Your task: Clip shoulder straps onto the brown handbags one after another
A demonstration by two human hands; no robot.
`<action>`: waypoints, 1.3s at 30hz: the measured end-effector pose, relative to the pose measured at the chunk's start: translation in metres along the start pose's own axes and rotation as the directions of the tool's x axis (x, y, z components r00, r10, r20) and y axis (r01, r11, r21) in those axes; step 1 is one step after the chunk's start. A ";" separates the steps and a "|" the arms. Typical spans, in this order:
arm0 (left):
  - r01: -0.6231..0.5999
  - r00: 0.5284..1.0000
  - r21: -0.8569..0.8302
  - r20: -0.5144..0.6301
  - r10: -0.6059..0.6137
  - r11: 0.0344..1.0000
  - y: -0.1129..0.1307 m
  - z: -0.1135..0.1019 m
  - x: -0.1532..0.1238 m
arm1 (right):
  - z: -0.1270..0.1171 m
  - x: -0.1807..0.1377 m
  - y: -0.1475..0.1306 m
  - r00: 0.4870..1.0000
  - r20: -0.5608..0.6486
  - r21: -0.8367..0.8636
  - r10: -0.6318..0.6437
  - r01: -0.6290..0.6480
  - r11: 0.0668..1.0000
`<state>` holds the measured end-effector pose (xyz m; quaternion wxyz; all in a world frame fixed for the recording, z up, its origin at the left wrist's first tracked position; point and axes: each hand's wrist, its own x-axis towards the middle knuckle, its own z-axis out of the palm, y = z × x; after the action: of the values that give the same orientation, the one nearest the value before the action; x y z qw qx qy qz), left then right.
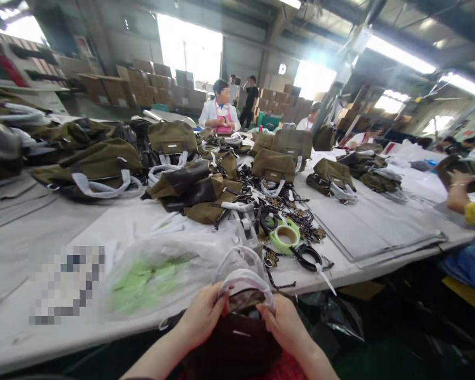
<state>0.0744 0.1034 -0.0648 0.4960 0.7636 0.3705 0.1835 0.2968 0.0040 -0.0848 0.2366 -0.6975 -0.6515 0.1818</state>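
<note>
My left hand [203,315] and my right hand [285,323] both grip a dark brown bag [233,343] held in my lap, below the table's front edge. Its handles [243,274], wrapped in white plastic, arch up between my hands. My left fingers pinch the bag's top edge beside one handle end. My right fingers curl round the other end. The bag's lower part is hidden by my arms.
A long white table [43,227] carries several olive and brown bags [103,166], a clear plastic bag of green pieces [154,274], a green tape roll [285,236] and black straps [306,256]. Other people work at the far end and at the right edge.
</note>
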 end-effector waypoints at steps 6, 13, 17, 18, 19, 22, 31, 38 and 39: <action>0.041 0.995 -0.166 0.093 -0.026 0.985 -0.006 0.004 0.008 | -0.002 -0.008 0.010 0.997 0.053 0.145 0.053 -0.060 0.988; -0.096 0.973 -0.028 -0.213 0.088 0.995 0.007 -0.016 0.008 | -0.020 -0.011 -0.006 0.971 -0.237 0.115 -0.028 0.057 0.992; -0.099 0.938 0.029 -0.331 0.103 0.995 0.002 -0.039 0.014 | -0.034 -0.015 -0.007 0.941 -0.333 0.075 -0.066 0.096 0.993; -0.072 0.928 0.074 -0.360 0.094 0.995 -0.001 -0.045 0.016 | -0.036 -0.016 -0.008 0.939 -0.334 0.076 -0.078 0.109 0.991; -0.040 0.919 0.132 -0.384 0.088 0.990 -0.005 -0.051 0.018 | -0.036 -0.017 -0.008 0.937 -0.338 0.074 -0.089 0.121 0.990; 0.067 0.896 0.341 -0.434 0.094 0.938 -0.016 -0.070 0.019 | -0.032 -0.023 -0.010 0.927 -0.356 0.060 -0.114 0.144 0.988; 0.224 0.949 0.676 -0.314 -0.001 0.702 -0.042 -0.087 0.004 | -0.036 -0.027 -0.005 0.931 -0.354 0.100 -0.094 0.137 0.986; 0.098 0.958 0.716 -0.257 0.131 0.691 -0.095 -0.079 -0.001 | -0.074 -0.011 0.012 0.891 -0.454 0.045 -0.020 0.045 0.998; 0.079 0.954 0.720 -0.256 0.158 0.689 -0.100 -0.079 -0.001 | -0.078 -0.010 0.014 0.889 -0.458 0.035 -0.014 0.034 0.999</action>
<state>-0.0159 0.1747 -0.1192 0.0891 0.8678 0.4663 0.1465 0.3518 -0.0134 -0.0293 0.4001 -0.7075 -0.5821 0.0235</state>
